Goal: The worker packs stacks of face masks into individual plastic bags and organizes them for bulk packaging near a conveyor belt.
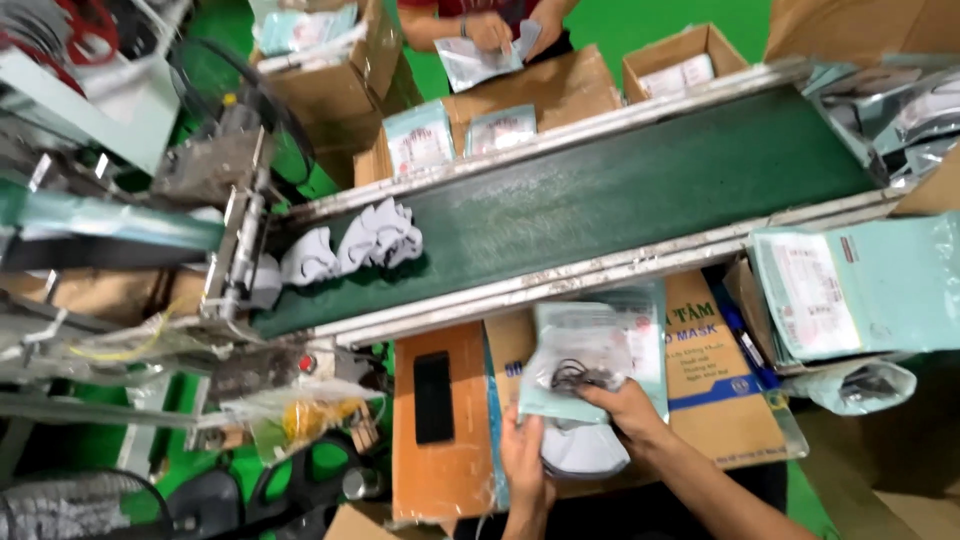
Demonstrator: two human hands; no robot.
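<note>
1. While the left hand is gripping the white masks from below, fingers curled around the stack, the right hand is pinching the pale green pouch closed over them, apparently steadying its mouth.
2. Both are resting over the cardboard box at the near edge of the green conveyor belt.
3. More white masks are lying at the belt's left end; another person's hands are handling a pouch beyond the far edge.

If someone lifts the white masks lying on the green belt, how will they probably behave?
The white masks look crumpled and folded, so they are probably soft and floppy. They seem thin, likely very light. They lie bunched together on the green belt, so several may lift at once.
</note>
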